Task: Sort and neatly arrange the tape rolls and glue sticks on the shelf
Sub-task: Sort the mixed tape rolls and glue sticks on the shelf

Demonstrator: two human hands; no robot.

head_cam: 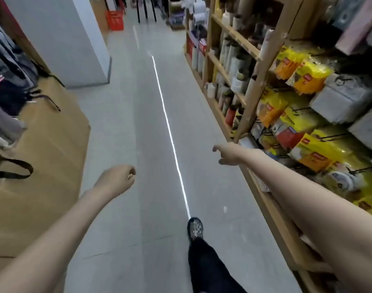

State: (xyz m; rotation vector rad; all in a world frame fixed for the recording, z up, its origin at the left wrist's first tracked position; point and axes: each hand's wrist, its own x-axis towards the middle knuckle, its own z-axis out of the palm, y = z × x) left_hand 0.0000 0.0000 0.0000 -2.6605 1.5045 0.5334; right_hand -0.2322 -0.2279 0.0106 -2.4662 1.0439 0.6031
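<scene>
Walking the aisle: shelf (263, 199) lies to the right, right hand (228, 154) just beside its edge, relaxed, empty. Left hand (117, 179) loosely curled, empty, well apart from it.

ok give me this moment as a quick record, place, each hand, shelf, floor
place: shop aisle, grey floor
left hand: loosely curled, holds nothing, over the floor
right hand: empty, fingers loose, beside the wooden shelf edge
shelf goods: yellow packets, rolls further back
floor: bright line, one dark shoe
tape or glue: cannot tell
</scene>
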